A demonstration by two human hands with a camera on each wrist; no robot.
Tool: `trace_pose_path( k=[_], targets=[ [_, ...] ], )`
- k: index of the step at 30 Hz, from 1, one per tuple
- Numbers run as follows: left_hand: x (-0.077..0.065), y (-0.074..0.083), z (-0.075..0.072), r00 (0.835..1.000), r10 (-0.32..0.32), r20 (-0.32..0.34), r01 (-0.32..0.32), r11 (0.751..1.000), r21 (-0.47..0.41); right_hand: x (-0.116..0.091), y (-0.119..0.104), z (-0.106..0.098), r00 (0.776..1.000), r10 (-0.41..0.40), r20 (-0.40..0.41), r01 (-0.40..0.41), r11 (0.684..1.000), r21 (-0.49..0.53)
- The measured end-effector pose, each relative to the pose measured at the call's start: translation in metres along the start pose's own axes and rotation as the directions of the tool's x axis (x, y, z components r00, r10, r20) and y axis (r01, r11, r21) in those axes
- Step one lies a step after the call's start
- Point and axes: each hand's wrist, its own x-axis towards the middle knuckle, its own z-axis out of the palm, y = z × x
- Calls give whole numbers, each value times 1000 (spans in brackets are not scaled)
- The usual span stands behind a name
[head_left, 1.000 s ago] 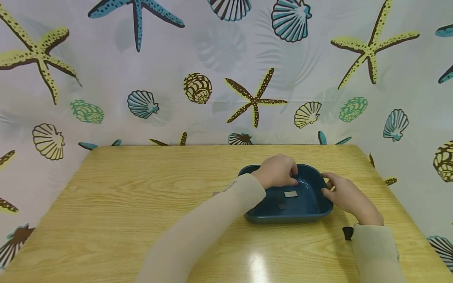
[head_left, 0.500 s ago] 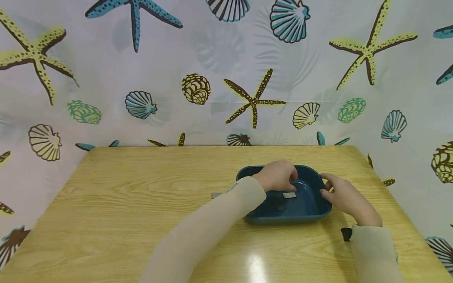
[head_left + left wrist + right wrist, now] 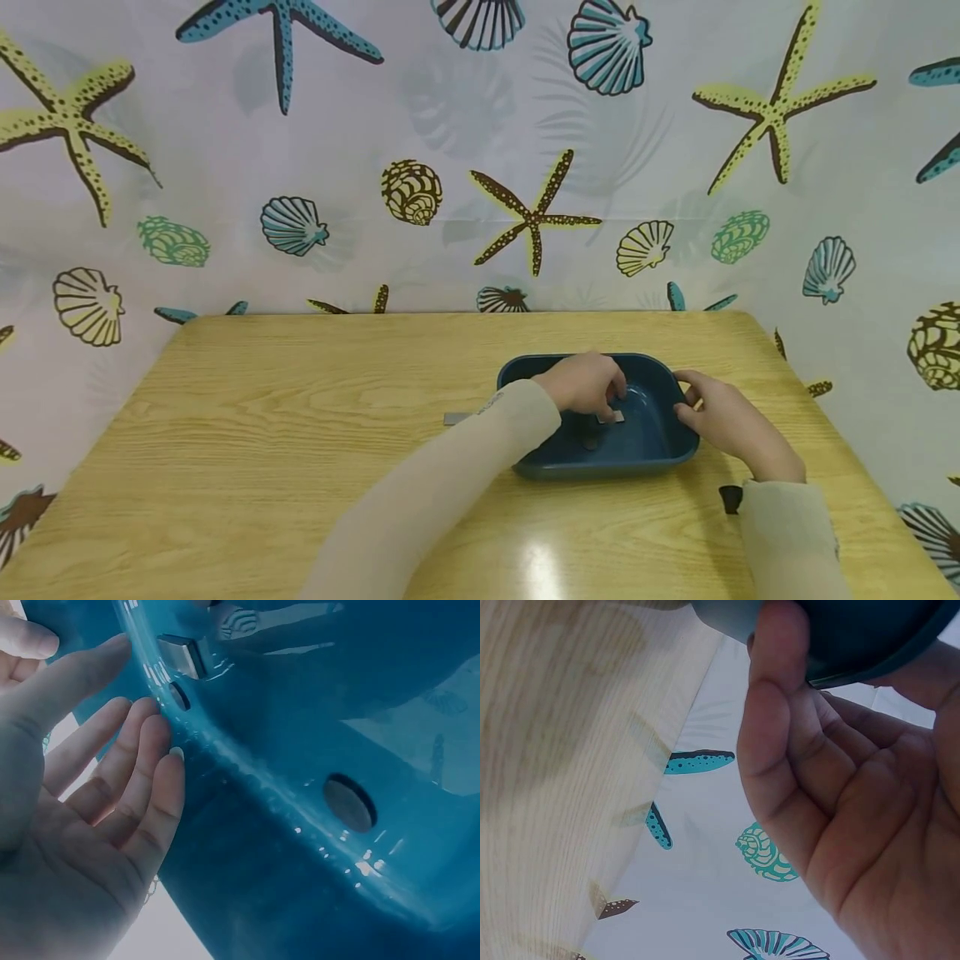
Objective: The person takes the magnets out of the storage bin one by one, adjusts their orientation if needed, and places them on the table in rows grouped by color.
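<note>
A blue plastic basin (image 3: 615, 469) rests on the table. My left hand (image 3: 587, 385) reaches down inside it, fingertips close to a small silver rectangular block (image 3: 618, 417). In the left wrist view this hand's fingers (image 3: 154, 802) are loosely bent with nothing between them. That view also has the silver block (image 3: 181, 656), a small dark disc (image 3: 179, 697) beside it and a larger-looking dark disc (image 3: 349, 802) on the basin's blue surface. At the right end, my right hand (image 3: 731, 418) grips the rim, its fingers (image 3: 769, 720) on the outer wall.
A flat grey strip (image 3: 455, 418) lies left of the basin, partly hidden by the left sleeve. Next to the right sleeve is a small black object (image 3: 731, 499). The wooden table (image 3: 262, 467) ends at a cloth (image 3: 337, 100) printed with shells and starfish.
My left hand has lowered toward the silver block, and its fingertips now overlap it in the head view. The right hand keeps its grip on the rim. The head view has shifted slightly.
</note>
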Motion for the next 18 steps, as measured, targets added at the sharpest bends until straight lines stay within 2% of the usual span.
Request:
trace_pose_path(
  k=[12,18],
  targets=[
    [5,-8,5,999,15,52,-12,999,-41,-2,-1,-1,1000,-1,-5,1,1000,-3],
    [8,-14,10,999,5,54,-1,996,-85,-2,-2,0,1000,5,2,-5,1000,-1]
  ],
)
